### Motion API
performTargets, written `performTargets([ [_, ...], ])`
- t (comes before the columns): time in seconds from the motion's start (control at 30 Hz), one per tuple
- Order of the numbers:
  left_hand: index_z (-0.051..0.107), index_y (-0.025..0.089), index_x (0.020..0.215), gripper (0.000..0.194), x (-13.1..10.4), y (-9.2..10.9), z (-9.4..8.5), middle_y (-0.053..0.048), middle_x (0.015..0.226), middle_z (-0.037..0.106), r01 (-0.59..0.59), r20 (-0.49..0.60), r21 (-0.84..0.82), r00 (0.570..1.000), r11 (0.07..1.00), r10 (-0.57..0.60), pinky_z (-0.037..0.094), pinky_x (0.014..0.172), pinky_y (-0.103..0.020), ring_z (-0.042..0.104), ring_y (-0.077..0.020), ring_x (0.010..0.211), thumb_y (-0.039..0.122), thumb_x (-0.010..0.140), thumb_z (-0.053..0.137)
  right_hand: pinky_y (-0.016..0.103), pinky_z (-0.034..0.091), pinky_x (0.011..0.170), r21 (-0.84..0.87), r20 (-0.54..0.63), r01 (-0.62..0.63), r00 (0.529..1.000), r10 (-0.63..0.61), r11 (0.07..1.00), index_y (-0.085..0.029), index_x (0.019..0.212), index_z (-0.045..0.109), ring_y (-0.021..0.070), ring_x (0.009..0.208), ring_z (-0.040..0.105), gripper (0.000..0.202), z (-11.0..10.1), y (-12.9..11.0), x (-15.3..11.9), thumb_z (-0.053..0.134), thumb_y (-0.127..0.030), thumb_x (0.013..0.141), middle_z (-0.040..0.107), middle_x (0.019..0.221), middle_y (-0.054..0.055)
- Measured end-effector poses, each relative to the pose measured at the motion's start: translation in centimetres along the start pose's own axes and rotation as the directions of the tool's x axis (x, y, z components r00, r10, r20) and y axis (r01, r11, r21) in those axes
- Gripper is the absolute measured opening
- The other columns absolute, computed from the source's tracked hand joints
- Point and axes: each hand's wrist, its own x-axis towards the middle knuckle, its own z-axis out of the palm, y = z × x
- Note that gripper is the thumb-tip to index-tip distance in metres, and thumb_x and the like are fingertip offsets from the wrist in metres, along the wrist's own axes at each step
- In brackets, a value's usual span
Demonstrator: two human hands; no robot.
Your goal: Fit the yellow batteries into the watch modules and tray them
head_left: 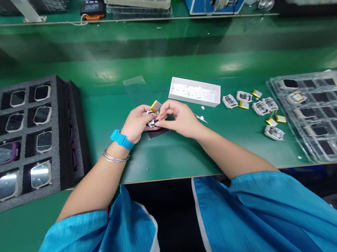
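At the middle of the green table, my left hand is closed around a small white watch case with its inner parts showing. A yellow and silver battery sticks up at the top of the case. From the right, my right hand reaches in with thumb and forefinger pinched at the case's edge; what is between these fingertips is too small to name. Beneath the hands a dark flat piece lies on the table. Tweezers lie just right of my right hand.
A white box with small scraps lies behind the hands. Several open watch cases with batteries are to the right, beside stacked clear trays. A black foam tray of watches stands left. A shelf with equipment runs along the back.
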Motion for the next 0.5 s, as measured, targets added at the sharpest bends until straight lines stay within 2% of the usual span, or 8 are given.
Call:
performTargets([
  [0.13, 0.055, 0.014, 0.084, 0.015, 0.06, -0.21, -0.17, 0.000, 0.067, 0.067, 0.001, 0.017, -0.012, 1.000, 1.000, -0.001, 0.058, 0.055, -0.021, 0.065, -0.0110, 0.058, 0.001, 0.078, 0.061, 0.030, 0.054, 0.076, -0.207, -0.037, 0.117, 0.991, -0.127, 0.971, -0.021, 0.087, 0.061, 0.0138, 0.074, 0.068, 0.016, 0.47, 0.01, -0.47, 0.073, -0.020, 0.076, 0.072, 0.081, -0.001],
  [0.3, 0.055, 0.013, 0.084, 0.013, 0.01, -0.04, -0.21, 0.000, 0.071, 0.066, -0.010, 0.013, -0.037, 1.000, 0.999, 0.011, 0.060, 0.057, -0.023, 0.065, -0.0108, 0.061, 0.004, 0.080, 0.064, 0.037, 0.054, 0.087, -0.451, -0.091, 0.222, 0.952, -0.292, 0.865, -0.022, 0.087, 0.068, 0.0164, 0.078, 0.068, 0.009, 0.46, 0.16, -0.62, 0.070, -0.015, 0.081, 0.074, 0.083, 0.000],
  [0.4, 0.055, 0.013, 0.084, 0.014, 0.01, -0.03, -0.23, 0.000, 0.070, 0.065, -0.018, 0.009, -0.043, 1.000, 0.999, 0.018, 0.060, 0.056, -0.023, 0.064, -0.0105, 0.059, 0.005, 0.078, 0.064, 0.036, 0.055, 0.086, -0.439, -0.129, 0.236, 0.938, -0.321, 0.867, -0.022, 0.085, 0.068, 0.0164, 0.079, 0.069, 0.007, 0.53, 0.22, -0.58, 0.072, -0.017, 0.081, 0.074, 0.083, 0.000],
  [0.5, 0.055, 0.014, 0.086, 0.016, 0.08, -0.18, -0.30, 0.000, 0.070, 0.066, -0.025, 0.017, -0.043, 1.000, 0.999, 0.026, 0.061, 0.058, -0.024, 0.065, -0.0109, 0.059, 0.006, 0.077, 0.065, 0.031, 0.056, 0.077, -0.292, -0.149, 0.195, 0.958, -0.246, 0.936, -0.021, 0.085, 0.066, 0.0141, 0.075, 0.069, 0.011, 0.58, 0.32, -0.42, 0.074, -0.019, 0.078, 0.074, 0.084, -0.001],
])
